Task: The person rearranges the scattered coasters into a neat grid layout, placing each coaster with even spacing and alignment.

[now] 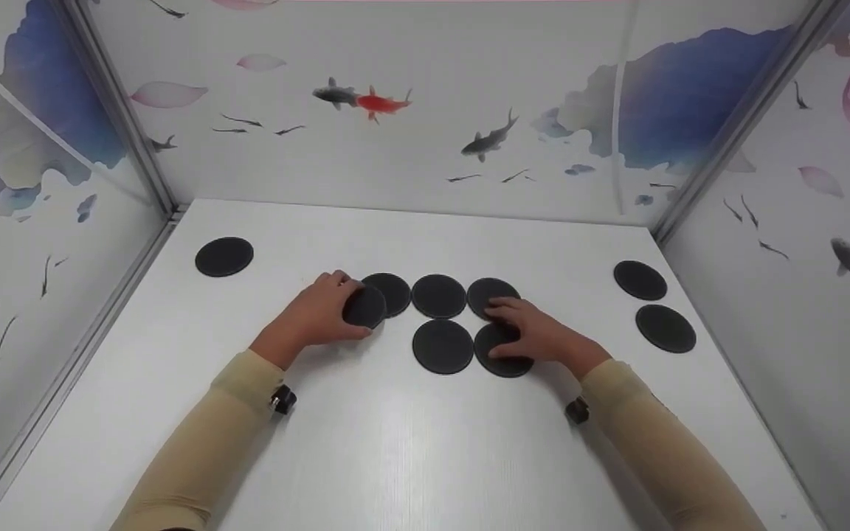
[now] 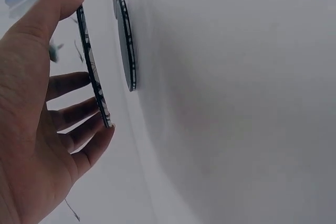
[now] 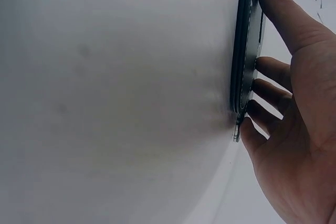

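My left hand (image 1: 318, 311) grips a round black coaster (image 1: 366, 308) by its rim, thumb on one side and fingers on the other. In the left wrist view this coaster (image 2: 93, 66) is held off the table, seen edge-on, with a pale pattern on its underside. It overlaps a flat coaster (image 1: 391, 295) in the head view. My right hand (image 1: 543, 335) rests its fingertips on the back-right coaster (image 1: 484, 293) and its thumb on the front-right coaster (image 1: 485, 341). Beside these lie a back-middle coaster (image 1: 439, 296) and a front-middle coaster (image 1: 443, 346), all nearly edge to edge.
A lone black coaster (image 1: 224, 257) lies at the back left of the white table (image 1: 395, 450). Two more, a rear one (image 1: 640, 280) and a nearer one (image 1: 665, 329), lie by the right edge. Printed panels (image 1: 410, 162) wall in the back and sides.
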